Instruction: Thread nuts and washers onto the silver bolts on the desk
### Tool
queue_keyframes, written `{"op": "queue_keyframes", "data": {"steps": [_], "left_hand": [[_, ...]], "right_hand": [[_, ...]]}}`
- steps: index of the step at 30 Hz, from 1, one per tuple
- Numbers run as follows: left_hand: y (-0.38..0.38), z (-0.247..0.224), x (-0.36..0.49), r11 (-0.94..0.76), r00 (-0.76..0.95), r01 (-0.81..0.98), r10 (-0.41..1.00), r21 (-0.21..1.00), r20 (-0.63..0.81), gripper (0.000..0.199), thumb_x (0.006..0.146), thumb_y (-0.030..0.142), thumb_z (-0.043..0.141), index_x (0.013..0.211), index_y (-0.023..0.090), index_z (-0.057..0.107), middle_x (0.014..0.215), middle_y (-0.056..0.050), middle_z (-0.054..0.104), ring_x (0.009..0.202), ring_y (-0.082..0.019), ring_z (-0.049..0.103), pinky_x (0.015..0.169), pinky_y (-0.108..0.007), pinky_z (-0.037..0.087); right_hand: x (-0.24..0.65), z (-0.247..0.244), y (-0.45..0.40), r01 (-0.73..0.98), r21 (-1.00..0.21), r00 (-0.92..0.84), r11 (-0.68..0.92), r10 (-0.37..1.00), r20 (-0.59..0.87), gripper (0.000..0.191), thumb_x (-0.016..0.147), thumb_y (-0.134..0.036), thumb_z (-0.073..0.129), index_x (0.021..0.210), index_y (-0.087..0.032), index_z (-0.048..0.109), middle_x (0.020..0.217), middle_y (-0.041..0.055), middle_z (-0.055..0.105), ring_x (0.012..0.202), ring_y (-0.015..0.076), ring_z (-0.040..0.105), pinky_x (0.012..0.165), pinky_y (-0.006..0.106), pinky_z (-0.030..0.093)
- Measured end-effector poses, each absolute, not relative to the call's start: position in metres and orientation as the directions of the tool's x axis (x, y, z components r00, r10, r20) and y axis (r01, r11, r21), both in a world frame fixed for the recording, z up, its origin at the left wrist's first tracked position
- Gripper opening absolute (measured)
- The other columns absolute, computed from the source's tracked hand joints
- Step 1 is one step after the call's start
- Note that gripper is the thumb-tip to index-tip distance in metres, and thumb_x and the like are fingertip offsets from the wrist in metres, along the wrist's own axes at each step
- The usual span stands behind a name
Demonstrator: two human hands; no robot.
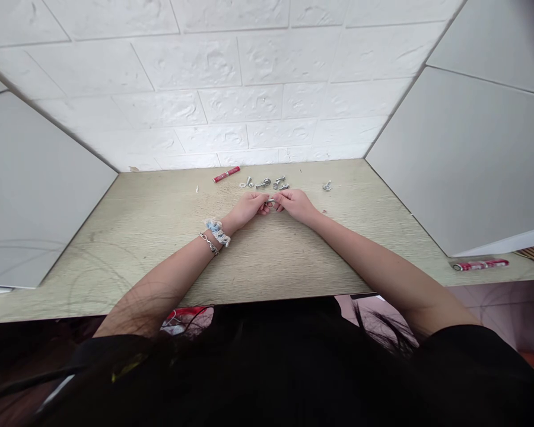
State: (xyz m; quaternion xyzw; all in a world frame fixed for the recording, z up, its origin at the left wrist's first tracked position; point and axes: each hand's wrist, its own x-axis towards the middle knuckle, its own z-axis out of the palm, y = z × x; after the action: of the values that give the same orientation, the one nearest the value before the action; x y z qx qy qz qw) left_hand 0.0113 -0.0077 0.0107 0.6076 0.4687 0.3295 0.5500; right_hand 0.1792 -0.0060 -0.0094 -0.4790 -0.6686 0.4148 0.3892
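Your black shirt (276, 362) fills six o'clock; at twelve, left hand (248, 206) and right hand (296, 204) pinch hardware (271, 201), seemingly fitting it; next needs steadiness.

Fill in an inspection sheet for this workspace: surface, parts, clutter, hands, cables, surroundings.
Surface: table has light wood grain; brownish specks left of the bolts.
Parts: small metal piece at the fingertips; bolts beyond; lone bolt farther right.
Clutter: red stick near the wall; second stick by the right panel.
Hands: left hand and right hand pinch the metal piece.
Cables: dark strand lower left; cord or hair, cannot tell.
Surroundings: white brick-patterned wall, grey left panel.
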Motion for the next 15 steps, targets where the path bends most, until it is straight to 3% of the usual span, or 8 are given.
{"op": "queue_keyframes", "data": {"steps": [3,6,10,15], "left_hand": [[-0.0071,0.0099,0.0114,0.033,0.355,0.208,0.929,0.978,-0.107,0.034,0.089,0.029,0.051,0.060,0.013,0.060,0.056,0.000,0.059,0.056,-0.008,0.052,0.060,-0.020,0.042],[-0.0054,0.0078,0.0113,0.070,0.333,0.158,0.935,0.985,-0.120,0.033,0.088,0.026,0.052,0.058,0.013,0.058,0.057,0.000,0.059,0.056,-0.008,0.053,0.059,-0.019,0.042],[-0.0028,0.0049,0.0114,0.102,0.325,0.078,0.938,0.992,-0.122,0.030,0.088,0.023,0.051,0.059,0.014,0.055,0.058,0.001,0.058,0.056,-0.007,0.052,0.060,-0.018,0.043],[-0.0028,0.0057,0.0121,0.109,0.317,0.060,0.940,0.992,-0.122,0.034,0.090,0.020,0.047,0.057,0.015,0.050,0.055,0.001,0.056,0.053,-0.006,0.051,0.058,-0.017,0.042]], "right_hand": [[0.1776,-0.0095,-0.0087,0.377,-0.898,-0.209,0.228,0.965,0.158,0.053,0.086,-0.062,0.047,0.064,-0.016,0.059,0.064,0.0039,0.064,0.060,0.0141,0.058,0.064,0.026,0.045],[0.1766,-0.0091,-0.0122,0.430,-0.837,-0.234,0.339,0.937,0.259,0.054,0.090,-0.061,0.038,0.070,-0.016,0.060,0.071,0.0044,0.065,0.069,0.0155,0.058,0.070,0.028,0.043],[0.1771,-0.0061,-0.0151,0.468,-0.783,-0.299,0.411,0.907,0.298,0.044,0.092,-0.048,0.036,0.078,-0.016,0.061,0.079,0.0046,0.065,0.077,0.0159,0.056,0.075,0.028,0.040],[0.1765,-0.0022,-0.0156,0.555,-0.734,-0.328,0.392,0.914,0.239,0.025,0.085,-0.039,0.050,0.075,-0.017,0.055,0.075,0.0019,0.060,0.065,0.0131,0.048,0.066,0.027,0.035]]}}
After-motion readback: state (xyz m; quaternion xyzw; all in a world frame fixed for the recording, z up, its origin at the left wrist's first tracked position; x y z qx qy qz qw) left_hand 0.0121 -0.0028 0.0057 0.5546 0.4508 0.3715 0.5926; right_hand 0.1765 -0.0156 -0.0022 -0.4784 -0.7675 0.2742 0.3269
